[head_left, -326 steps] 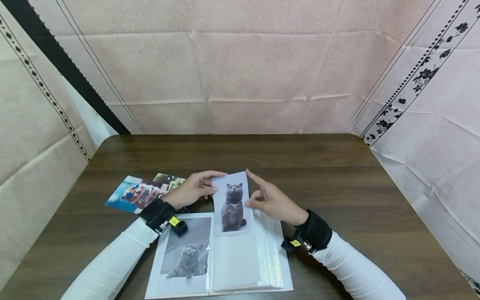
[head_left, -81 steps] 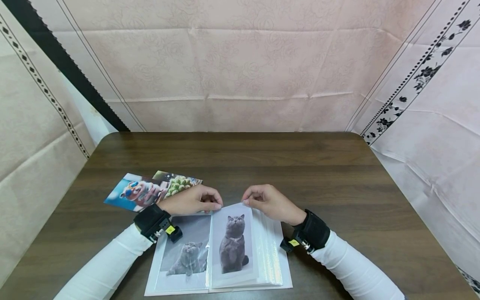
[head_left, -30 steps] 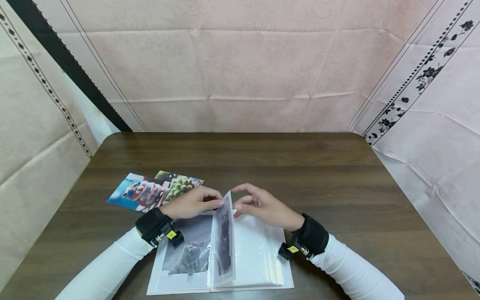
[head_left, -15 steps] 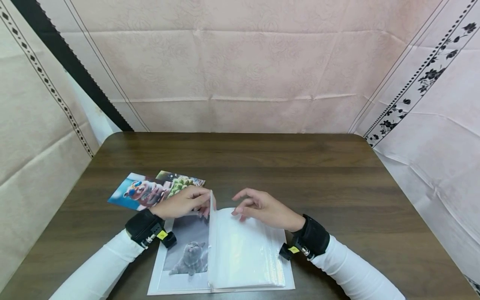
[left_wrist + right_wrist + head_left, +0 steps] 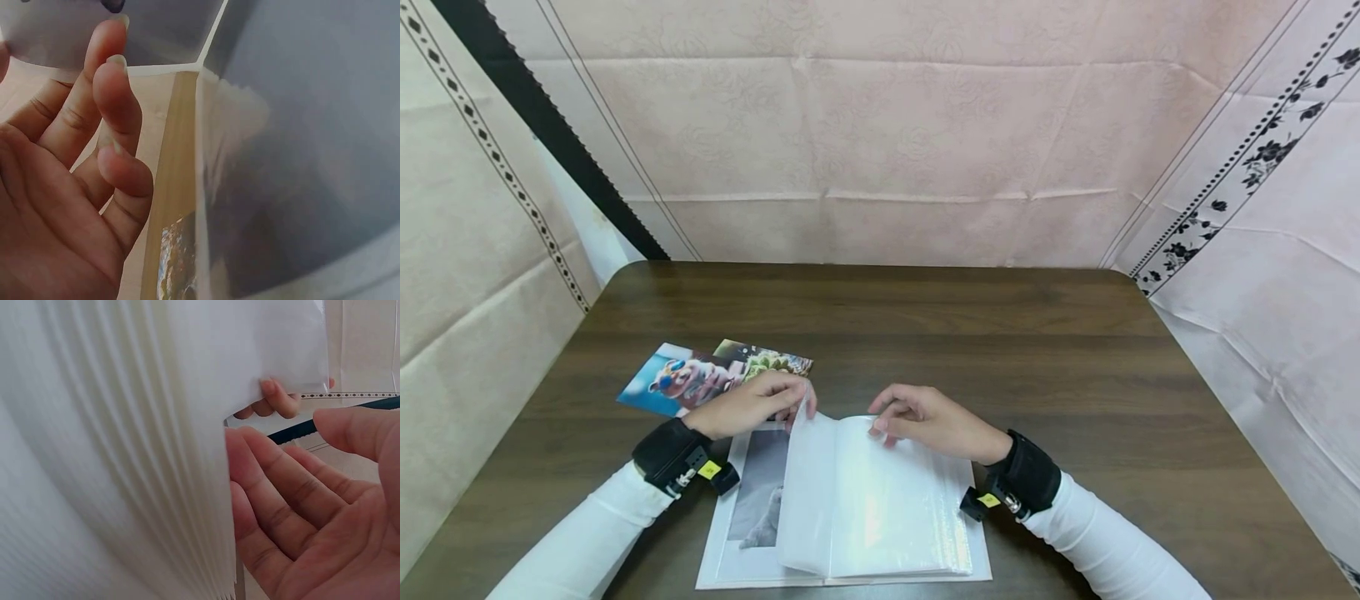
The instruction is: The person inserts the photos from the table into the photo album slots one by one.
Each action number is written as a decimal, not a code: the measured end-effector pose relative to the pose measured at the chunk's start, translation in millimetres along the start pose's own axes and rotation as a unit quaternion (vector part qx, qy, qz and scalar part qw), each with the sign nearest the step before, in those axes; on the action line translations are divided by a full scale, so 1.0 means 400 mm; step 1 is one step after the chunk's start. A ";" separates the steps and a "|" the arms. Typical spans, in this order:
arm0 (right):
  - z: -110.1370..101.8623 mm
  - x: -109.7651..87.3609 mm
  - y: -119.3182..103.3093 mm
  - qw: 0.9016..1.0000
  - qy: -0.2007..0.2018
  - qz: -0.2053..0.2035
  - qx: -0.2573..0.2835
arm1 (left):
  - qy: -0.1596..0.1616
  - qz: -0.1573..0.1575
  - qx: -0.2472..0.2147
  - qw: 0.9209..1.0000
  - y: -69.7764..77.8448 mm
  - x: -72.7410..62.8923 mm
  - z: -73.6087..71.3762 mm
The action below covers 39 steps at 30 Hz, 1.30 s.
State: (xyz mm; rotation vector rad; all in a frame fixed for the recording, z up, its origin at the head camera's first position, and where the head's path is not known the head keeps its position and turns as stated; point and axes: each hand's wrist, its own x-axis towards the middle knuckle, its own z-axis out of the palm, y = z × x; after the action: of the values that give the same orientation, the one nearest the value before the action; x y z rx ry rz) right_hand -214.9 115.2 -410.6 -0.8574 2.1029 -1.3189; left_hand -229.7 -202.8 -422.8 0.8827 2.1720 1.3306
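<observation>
A white photo album [image 5: 711,571] lies spread on the table, with clear-sleeved pages. My left hand [image 5: 760,404] pinches the top left corner of a lifted page [image 5: 807,500], which leans left and partly covers a grey cat photo [image 5: 758,483]. In the left wrist view a picture shows through that held page [image 5: 162,37]. At the top edge of the right-hand pages [image 5: 895,508] is my right hand [image 5: 932,421], its fingers loosely bent. The right wrist view shows its fingers [image 5: 275,494] along the edge of the stacked sleeves [image 5: 125,456], thumb apart.
Left of the album's top lie two loose photos: a blue one with a pink figure in goggles [image 5: 685,383], overlapping a succulent photo [image 5: 775,360] partly hidden by my left hand. The wooden table [image 5: 1037,333] ends at a pale patterned cloth [image 5: 887,150].
Earlier a grey sitting-cat photo went down into the right-hand sleeve. Since then my left hand has swung that page leftward, baring a blank sleeve; my right hand has let go of the page.
</observation>
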 end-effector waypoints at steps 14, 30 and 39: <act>0.004 0.004 0.010 1.000 -0.002 0.003 -0.026 | 0.023 -0.013 0.034 0.999 -0.022 -0.044 -0.018; 0.004 0.007 0.011 0.999 -0.003 -0.001 -0.037 | 0.024 -0.045 0.180 0.982 -0.006 -0.071 -0.039; 0.003 0.020 0.014 0.999 -0.009 -0.014 -0.048 | 0.014 -0.057 0.217 0.974 0.019 -0.077 -0.034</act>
State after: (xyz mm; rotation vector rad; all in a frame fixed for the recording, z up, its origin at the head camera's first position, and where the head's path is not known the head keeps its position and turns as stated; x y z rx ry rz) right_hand -220.7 110.6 -416.6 -0.9391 2.1610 -1.2289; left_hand -214.8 -230.6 -408.8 0.8767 2.5439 0.8283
